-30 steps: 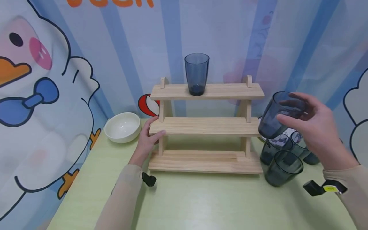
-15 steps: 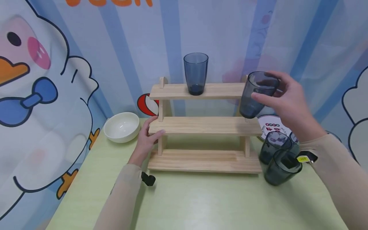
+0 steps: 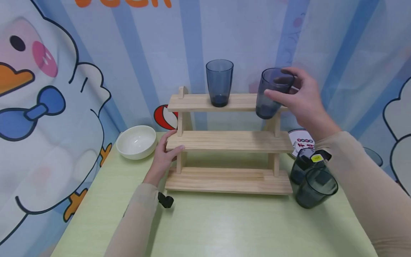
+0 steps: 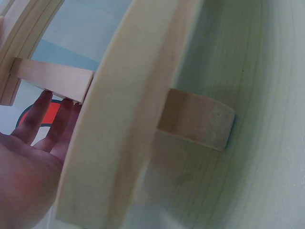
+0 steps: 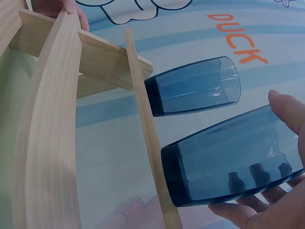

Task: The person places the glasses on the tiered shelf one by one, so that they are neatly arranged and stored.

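Observation:
A three-tier wooden display shelf (image 3: 224, 141) stands on the table. At its left end my left hand (image 3: 163, 155) grips the middle board, thumb in front and fingers behind, the fingertips against an upright (image 4: 55, 78) in the left wrist view. My right hand (image 3: 305, 100) holds a blue-grey glass tumbler (image 3: 266, 103) near its rim, slightly tilted. Its base overlaps the right part of the top board (image 3: 189, 102) in the head view and sits right by the board's edge in the right wrist view. A matching tumbler (image 3: 219, 84) stands upright on that board, left of the held one.
Several more dark tumblers (image 3: 316, 189) stand on the table right of the shelf, partly behind my right sleeve. Behind them is a round printed plate-like item (image 3: 300, 139). A white bowl (image 3: 136, 142) sits to the left. A printed curtain (image 3: 154, 46) hangs close behind.
My right hand has carried the tumbler left and up, from above the other tumblers to the top board's right part. My left hand has stayed at the shelf's left end.

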A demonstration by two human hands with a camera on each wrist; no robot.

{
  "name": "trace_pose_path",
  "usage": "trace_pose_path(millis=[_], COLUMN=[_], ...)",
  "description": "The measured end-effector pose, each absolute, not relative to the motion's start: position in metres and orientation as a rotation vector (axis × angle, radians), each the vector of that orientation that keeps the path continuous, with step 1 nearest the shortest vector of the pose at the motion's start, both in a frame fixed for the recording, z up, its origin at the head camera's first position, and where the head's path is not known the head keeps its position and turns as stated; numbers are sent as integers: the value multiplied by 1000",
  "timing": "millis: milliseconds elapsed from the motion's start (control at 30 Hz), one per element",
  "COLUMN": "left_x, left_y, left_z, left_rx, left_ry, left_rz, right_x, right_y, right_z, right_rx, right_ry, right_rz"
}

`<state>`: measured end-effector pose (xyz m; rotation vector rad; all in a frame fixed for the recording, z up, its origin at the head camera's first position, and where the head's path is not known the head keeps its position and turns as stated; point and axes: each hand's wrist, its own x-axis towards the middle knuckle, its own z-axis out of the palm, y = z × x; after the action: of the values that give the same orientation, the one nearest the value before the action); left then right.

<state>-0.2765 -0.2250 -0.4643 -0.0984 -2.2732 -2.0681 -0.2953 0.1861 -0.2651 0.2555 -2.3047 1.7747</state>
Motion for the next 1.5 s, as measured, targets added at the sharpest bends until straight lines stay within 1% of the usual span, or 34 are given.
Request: trace_pose_path(millis=[1067, 1500], left_x=[-275, -276], left_y=[-222, -223], left_z=[-463, -463], left_rx=[-100, -80], left_ry=[-2263, -2270], left_rz=[-2085, -2080], right_x=[-338, -343], right_y=[159, 149], right_z=[-259, -259], right_rx=[118, 115], right_ry=[-2296, -2364], right_rz=[1827, 1734])
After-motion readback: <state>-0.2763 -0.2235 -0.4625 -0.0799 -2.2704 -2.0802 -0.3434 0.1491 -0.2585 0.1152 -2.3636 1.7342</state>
